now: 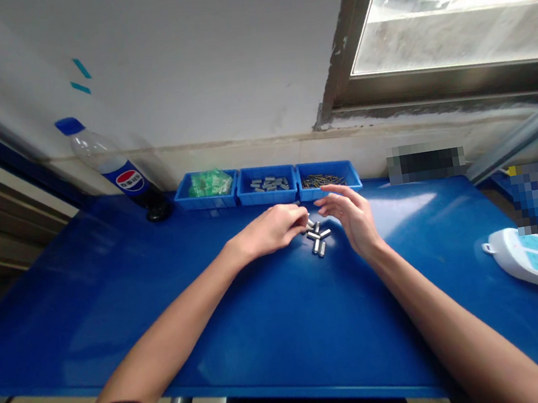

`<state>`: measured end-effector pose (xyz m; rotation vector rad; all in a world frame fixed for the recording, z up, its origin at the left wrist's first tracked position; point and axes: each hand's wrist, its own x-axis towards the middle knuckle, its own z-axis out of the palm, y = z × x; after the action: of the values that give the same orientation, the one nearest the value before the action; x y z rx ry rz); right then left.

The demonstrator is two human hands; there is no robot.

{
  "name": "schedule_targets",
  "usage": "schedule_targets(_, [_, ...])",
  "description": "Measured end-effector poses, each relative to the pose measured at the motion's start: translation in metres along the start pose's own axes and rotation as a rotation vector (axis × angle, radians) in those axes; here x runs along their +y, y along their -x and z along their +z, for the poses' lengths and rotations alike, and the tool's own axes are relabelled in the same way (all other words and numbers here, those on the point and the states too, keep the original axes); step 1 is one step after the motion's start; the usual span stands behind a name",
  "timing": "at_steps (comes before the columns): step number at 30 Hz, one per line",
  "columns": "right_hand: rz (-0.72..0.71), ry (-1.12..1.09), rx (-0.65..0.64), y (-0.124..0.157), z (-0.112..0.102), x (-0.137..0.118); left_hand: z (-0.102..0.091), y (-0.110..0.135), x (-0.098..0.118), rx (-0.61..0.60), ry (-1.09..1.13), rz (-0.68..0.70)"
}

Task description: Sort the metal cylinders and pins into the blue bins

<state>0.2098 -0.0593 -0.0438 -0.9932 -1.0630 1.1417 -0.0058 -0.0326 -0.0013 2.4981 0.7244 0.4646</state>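
Several short, shiny metal cylinders (317, 241) lie in a loose pile on the blue table, between my two hands. My left hand (280, 228) is at the pile's left edge, its thumb and fingers closed together. What those fingertips hold, if anything, is hidden by the hand. On the other side, my right hand (351, 216) hovers with fingers stretched and apart, nothing in it. Just behind the hands stands a blue bin of thin brass-coloured pins or screws (321, 181). The middle blue bin (268, 197) has more short metal cylinders in it.
A left-hand blue bin (206, 203) contains green plastic bags (210, 183). Left of it stands a cola bottle (117, 170) with dark liquid. A white power strip (506, 250) lies at the table's right. The wall and window frame (433, 82) close off the back.
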Motion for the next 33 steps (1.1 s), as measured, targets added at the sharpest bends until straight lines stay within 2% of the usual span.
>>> schedule_targets(4, [0.037, 0.018, -0.067, 0.0, 0.001, 0.0, -0.008, -0.003, 0.0, 0.258, 0.061, -0.042])
schedule_targets(6, [0.065, 0.017, -0.134, 0.001, 0.002, 0.0, -0.01, -0.002, 0.0, 0.33, 0.088, -0.054])
schedule_targets(9, [0.099, -0.003, -0.206, 0.003, 0.004, 0.0, -0.01, -0.001, -0.001, 0.336, 0.112, -0.061])
schedule_targets(14, [0.121, -0.033, -0.226, 0.005, 0.007, -0.003, -0.008, 0.0, -0.001, 0.302, 0.121, -0.062])
schedule_targets(18, [0.121, -0.016, -0.2, 0.004, 0.006, -0.004, -0.014, 0.0, 0.0, 0.218, 0.061, -0.095])
schedule_targets(23, [0.006, -0.047, -0.012, 0.001, 0.002, -0.004, -0.034, 0.009, -0.005, -0.04, -0.125, -0.21])
schedule_targets(27, [-0.049, -0.069, 0.024, 0.0, 0.0, -0.005, -0.042, 0.021, -0.009, -0.25, -0.281, -0.414])
schedule_targets(30, [-0.037, -0.026, 0.016, -0.001, -0.001, -0.004, -0.039, 0.025, -0.013, -0.268, -0.303, -0.47])
schedule_targets(33, [-0.012, -0.024, 0.008, -0.001, -0.001, -0.003, -0.034, 0.023, -0.018, -0.234, -0.264, -0.418])
